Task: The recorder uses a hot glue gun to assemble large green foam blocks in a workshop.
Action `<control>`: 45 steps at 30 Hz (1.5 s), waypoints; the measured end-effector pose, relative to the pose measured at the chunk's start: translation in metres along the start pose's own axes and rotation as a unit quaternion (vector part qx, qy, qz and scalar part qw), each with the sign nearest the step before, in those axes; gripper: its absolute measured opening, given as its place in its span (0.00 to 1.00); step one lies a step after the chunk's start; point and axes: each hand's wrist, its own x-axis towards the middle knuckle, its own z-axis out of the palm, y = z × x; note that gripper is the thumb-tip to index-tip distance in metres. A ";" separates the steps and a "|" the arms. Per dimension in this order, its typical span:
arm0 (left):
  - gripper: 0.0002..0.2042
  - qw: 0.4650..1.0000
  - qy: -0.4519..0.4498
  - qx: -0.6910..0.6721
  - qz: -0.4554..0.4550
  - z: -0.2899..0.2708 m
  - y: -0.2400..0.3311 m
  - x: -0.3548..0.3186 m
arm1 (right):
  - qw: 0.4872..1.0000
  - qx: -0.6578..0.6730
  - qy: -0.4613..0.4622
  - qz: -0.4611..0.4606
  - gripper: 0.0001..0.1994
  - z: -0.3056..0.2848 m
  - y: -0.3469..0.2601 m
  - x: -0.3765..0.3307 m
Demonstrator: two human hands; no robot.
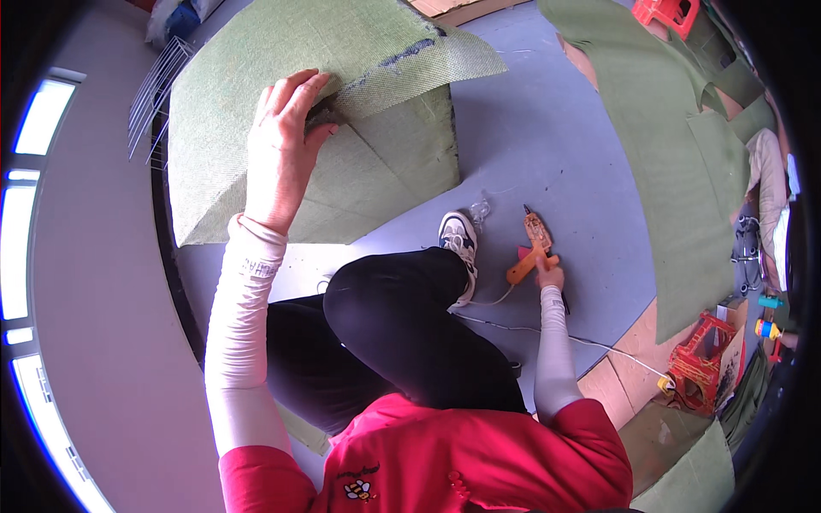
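On the mostly green-covered block [368, 175], the half-curled left hand [285, 128] holds one loose-looking flap [423, 77]; right of it, the right hand [550, 275] grips a glue gun [535, 242].

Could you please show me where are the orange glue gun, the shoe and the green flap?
Glue gun [537, 234]: head view, on its body.
Shoe [460, 243]: head view, on its upper.
Green flap [409, 84]: head view, on its woven surface.

Grey-blue floor [564, 154]; crumpled clear plastic [481, 210] on it. Wire rack [159, 96] beside pale wall [103, 231], left. Bright panes [15, 252], far left. Red stool [667, 14], upper right; scuffed red stool [697, 376], lower right, by cardboard [617, 380]. Small teal cylinder [770, 301], right edge.
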 end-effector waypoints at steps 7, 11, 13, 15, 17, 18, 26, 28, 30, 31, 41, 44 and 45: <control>0.28 1.000 0.011 -0.025 -0.005 -0.010 -0.001 -0.005 | 0.794 0.382 -0.267 -0.391 0.11 0.025 -0.362 -0.264; 0.29 1.000 0.010 -0.029 -0.008 -0.009 -0.003 -0.004 | 0.737 0.396 -0.255 -0.484 0.12 0.053 -0.434 -0.298; 0.29 0.999 0.008 -0.031 -0.015 -0.009 -0.002 -0.006 | 0.737 0.414 -0.241 -0.477 0.10 0.065 -0.444 -0.303; 0.29 0.999 0.011 -0.033 -0.009 -0.009 -0.003 -0.006 | 0.739 0.440 -0.198 -0.471 0.09 0.072 -0.448 -0.305; 0.29 0.999 0.011 -0.031 -0.007 -0.013 -0.005 -0.006 | 0.748 0.438 -0.187 -0.461 0.09 0.068 -0.451 -0.316; 0.29 0.999 0.014 -0.037 -0.009 -0.015 -0.006 -0.007 | 0.757 0.438 -0.175 -0.453 0.10 0.068 -0.452 -0.320; 0.26 0.998 0.032 -0.019 -0.043 -0.016 -0.008 -0.004 | 0.755 0.441 -0.092 -0.477 0.11 0.074 -0.461 -0.321; 0.26 0.998 0.037 -0.013 -0.054 -0.015 -0.003 -0.004 | 0.756 0.443 -0.087 -0.475 0.11 0.073 -0.462 -0.323; 0.25 0.997 0.042 -0.007 -0.064 -0.013 0.002 -0.003 | 0.759 0.448 -0.092 -0.463 0.10 0.072 -0.463 -0.323; 0.25 0.997 0.045 0.004 -0.069 -0.012 0.002 -0.003 | 0.759 0.448 -0.091 -0.463 0.10 0.072 -0.463 -0.324; 0.25 0.995 0.052 0.008 -0.091 -0.013 -0.007 -0.005 | 0.728 0.536 -0.160 -0.398 0.11 0.086 -0.472 -0.325; 0.24 0.996 0.048 -0.001 -0.078 -0.010 0.003 0.005 | 0.797 0.442 -0.103 -0.398 0.12 0.062 -0.472 -0.322; 0.24 0.995 0.049 0.002 -0.083 -0.008 0.004 0.004 | 0.807 0.422 -0.075 -0.407 0.12 0.060 -0.471 -0.323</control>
